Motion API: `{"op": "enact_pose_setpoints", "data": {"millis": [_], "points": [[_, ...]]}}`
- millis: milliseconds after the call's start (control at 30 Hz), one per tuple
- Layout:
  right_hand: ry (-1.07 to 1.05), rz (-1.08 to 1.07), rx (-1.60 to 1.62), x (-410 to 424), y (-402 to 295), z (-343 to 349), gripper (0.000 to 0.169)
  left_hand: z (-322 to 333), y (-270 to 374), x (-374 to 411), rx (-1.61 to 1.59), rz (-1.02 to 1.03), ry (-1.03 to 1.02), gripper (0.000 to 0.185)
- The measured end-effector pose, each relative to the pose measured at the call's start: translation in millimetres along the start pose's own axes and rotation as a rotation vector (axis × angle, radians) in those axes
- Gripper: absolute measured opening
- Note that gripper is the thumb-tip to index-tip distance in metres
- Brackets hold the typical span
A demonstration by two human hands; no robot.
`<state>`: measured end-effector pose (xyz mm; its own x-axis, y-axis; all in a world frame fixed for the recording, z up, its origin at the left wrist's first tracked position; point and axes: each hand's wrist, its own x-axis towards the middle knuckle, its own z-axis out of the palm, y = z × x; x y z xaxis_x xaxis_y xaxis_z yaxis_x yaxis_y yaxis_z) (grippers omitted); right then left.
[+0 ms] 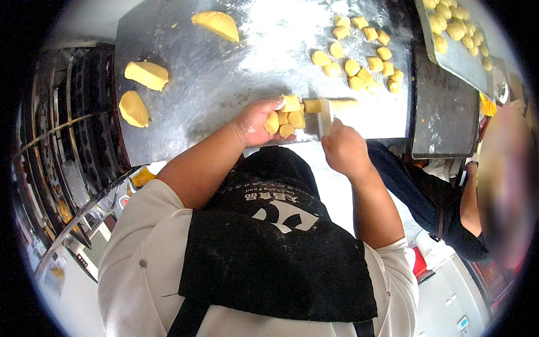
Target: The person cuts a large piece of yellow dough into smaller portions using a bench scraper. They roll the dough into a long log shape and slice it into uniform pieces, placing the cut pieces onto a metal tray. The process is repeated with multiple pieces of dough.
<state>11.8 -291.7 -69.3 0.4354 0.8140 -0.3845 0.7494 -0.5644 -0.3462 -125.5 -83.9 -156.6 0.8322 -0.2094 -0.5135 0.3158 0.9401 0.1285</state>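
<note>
Several cut pieces of yellow dough (pixel 283 119) fill my left hand (pixel 255 124), which is cupped near the table's front edge. My right hand (pixel 345 145) grips a pale dough scraper (pixel 326 116). The blade stands across a yellow dough rope (pixel 345 104), whose right part lies in bright glare. Its left end (pixel 311 106) reaches close to the pieces in my left hand. Beyond my right hand, many short dough pieces (pixel 352 67) are scattered over the floured metal table (pixel 202 84).
Larger dough chunks (pixel 146 76) lie at the table's left and a half-round one (pixel 217 25) at the back. A tray of dough balls (pixel 459 54) stands upper right, above a dark tray (pixel 444 109). Another person (pixel 446 202) is close on the right; a dark rack (pixel 80 113) stands left.
</note>
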Motion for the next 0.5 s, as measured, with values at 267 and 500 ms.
{"op": "enact_pose_setpoints", "data": {"millis": [267, 500], "points": [[-0.043, -0.099, -0.003, -19.3, -50.2, -50.7, 0.032, -2.8, 6.6, -11.5, 0.023, -0.016, 0.027, 0.054], [0.019, 0.074, -0.130, -20.4, 12.2, -34.8, 0.029, 0.0, -2.4, 13.1, 0.031, -0.012, -0.117, 0.057]]}}
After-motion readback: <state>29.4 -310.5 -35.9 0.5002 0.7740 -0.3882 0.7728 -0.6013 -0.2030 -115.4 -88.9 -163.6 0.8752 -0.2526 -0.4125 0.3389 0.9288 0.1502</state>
